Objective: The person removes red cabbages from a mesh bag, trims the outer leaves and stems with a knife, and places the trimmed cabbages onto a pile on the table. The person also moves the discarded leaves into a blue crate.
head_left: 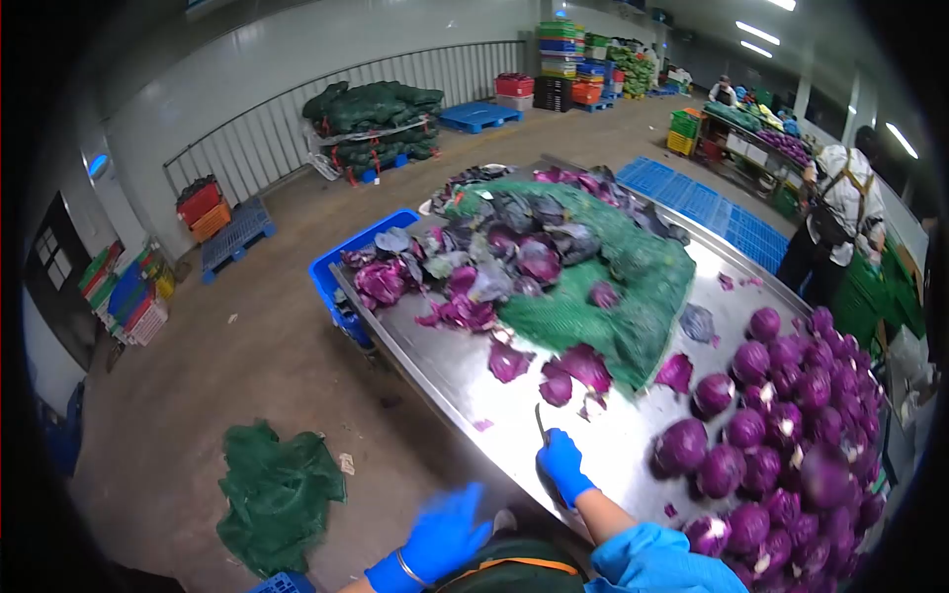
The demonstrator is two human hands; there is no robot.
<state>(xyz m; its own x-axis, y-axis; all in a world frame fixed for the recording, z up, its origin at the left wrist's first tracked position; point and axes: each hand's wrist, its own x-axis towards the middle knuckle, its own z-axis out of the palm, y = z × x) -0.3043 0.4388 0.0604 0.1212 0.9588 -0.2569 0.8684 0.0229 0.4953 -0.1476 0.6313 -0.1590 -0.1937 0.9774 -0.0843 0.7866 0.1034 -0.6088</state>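
Note:
My right hand [563, 463], in a blue glove, is closed on a knife [540, 423] over the steel table's near edge. My left hand [445, 534], also gloved and blurred, is off that edge with its fingers apart and nothing visible in it. Beyond the knife lie loose purple leaves [585, 368]. A green net bag [643, 287] is spread across the table [618, 425], with dark cabbages and leaves [539, 259] on and beside it. Trimmed purple cabbages [746, 427] are heaped at the right; one of them [825, 474] looks blurred.
A blue crate [326, 267] stands against the table's left end. Another green net [277, 494] lies on the floor at left. Blue pallets [707, 212] are behind the table. A person [840, 208] stands at the right, beside another laden table [756, 150].

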